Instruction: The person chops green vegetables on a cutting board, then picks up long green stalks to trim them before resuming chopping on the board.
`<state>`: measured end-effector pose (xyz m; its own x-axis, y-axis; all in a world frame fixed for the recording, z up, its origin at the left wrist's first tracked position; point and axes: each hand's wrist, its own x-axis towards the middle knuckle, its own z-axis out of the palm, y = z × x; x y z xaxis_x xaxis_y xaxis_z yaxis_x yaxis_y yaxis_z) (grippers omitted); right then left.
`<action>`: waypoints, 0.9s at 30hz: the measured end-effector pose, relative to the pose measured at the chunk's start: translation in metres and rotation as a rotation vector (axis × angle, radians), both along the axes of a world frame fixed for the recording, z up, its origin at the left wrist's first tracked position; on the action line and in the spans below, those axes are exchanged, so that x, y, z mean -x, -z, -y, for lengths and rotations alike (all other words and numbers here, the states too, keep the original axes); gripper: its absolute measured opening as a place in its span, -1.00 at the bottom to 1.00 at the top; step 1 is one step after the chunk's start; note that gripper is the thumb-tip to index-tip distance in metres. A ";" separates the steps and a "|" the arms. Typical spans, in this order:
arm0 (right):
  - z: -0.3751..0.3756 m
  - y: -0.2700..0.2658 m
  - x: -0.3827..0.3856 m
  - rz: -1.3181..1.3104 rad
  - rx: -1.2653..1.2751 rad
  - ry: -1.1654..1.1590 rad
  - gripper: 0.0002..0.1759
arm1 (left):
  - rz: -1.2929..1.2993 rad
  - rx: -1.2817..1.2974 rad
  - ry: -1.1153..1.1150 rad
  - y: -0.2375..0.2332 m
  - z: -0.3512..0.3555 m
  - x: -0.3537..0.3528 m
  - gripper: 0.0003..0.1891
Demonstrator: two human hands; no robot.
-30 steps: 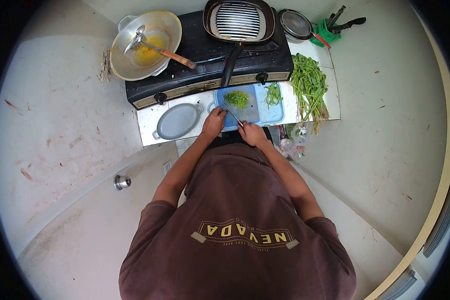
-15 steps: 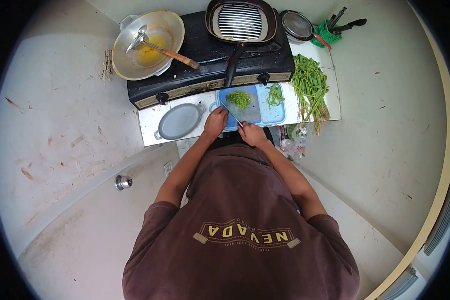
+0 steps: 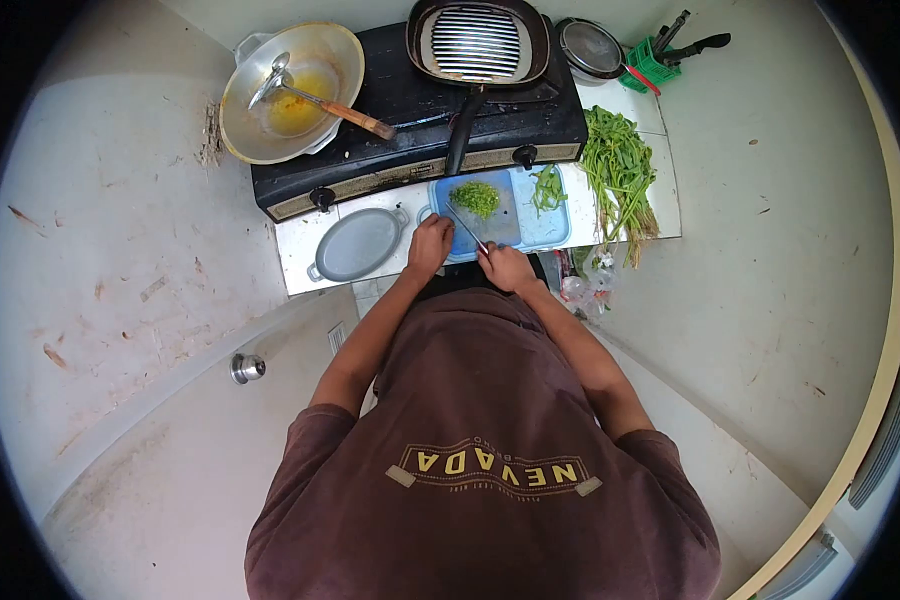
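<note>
The fingers (image 3: 439, 222) of the left hand (image 3: 429, 246) are bent in close together at the near left edge of the blue board (image 3: 488, 232), just beside the front of the knife blade; whether they pinch anything is too small to tell. The chopped greens (image 3: 475, 199) sit in a low heap on the board, ahead of these fingers and a little to their right. Next comes the knife (image 3: 466, 225), lying slantwise between the hands: its long axis runs from the handle, near and right, to the tip, far and left. The heap is on the side of the blade away from the body, close to the tip. The right hand (image 3: 510, 268) has its fingers closed around the handle at the board's near edge. Of the two hands, the left looks slightly nearer the heap. Farther right are some loose leaves (image 3: 547, 188), then a leafy bunch (image 3: 620, 170) on the table (image 3: 664, 190).
</note>
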<state>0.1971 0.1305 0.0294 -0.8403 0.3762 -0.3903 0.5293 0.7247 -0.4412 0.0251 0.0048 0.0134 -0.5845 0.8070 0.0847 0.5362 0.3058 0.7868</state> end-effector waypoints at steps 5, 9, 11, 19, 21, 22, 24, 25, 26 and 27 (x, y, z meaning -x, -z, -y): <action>0.004 -0.005 -0.001 -0.013 -0.019 -0.036 -0.51 | 0.003 0.029 0.021 -0.003 0.001 0.001 -0.93; 0.007 -0.003 0.002 -0.027 -0.024 -0.035 -0.53 | -0.135 0.009 0.102 0.002 0.003 0.002 -0.92; 0.006 0.001 0.011 -0.030 -0.006 -0.019 -0.54 | -0.239 0.059 0.165 0.004 0.006 0.001 -0.90; 0.003 0.002 0.002 -0.045 -0.031 -0.009 -0.55 | -0.115 0.039 0.081 0.002 0.010 -0.004 -0.88; 0.002 0.002 -0.002 -0.036 -0.017 0.010 -0.55 | -0.045 0.038 0.061 -0.001 0.009 -0.002 -0.88; 0.002 0.003 -0.002 -0.036 -0.012 0.015 -0.54 | -0.028 0.026 0.053 -0.001 0.009 -0.002 -0.89; 0.002 0.002 -0.001 -0.044 -0.002 0.008 -0.54 | 0.002 0.001 0.036 -0.002 0.007 0.000 -0.89; 0.002 0.000 -0.001 -0.050 0.003 -0.004 -0.54 | 0.009 0.013 0.033 -0.002 0.007 0.000 -0.89; 0.003 -0.001 -0.002 -0.057 0.008 -0.016 -0.54 | 0.015 0.026 0.030 -0.002 0.007 0.001 -0.89; 0.003 -0.006 -0.001 -0.051 0.005 -0.018 -0.54 | 0.021 0.038 0.027 -0.003 0.006 0.001 -0.89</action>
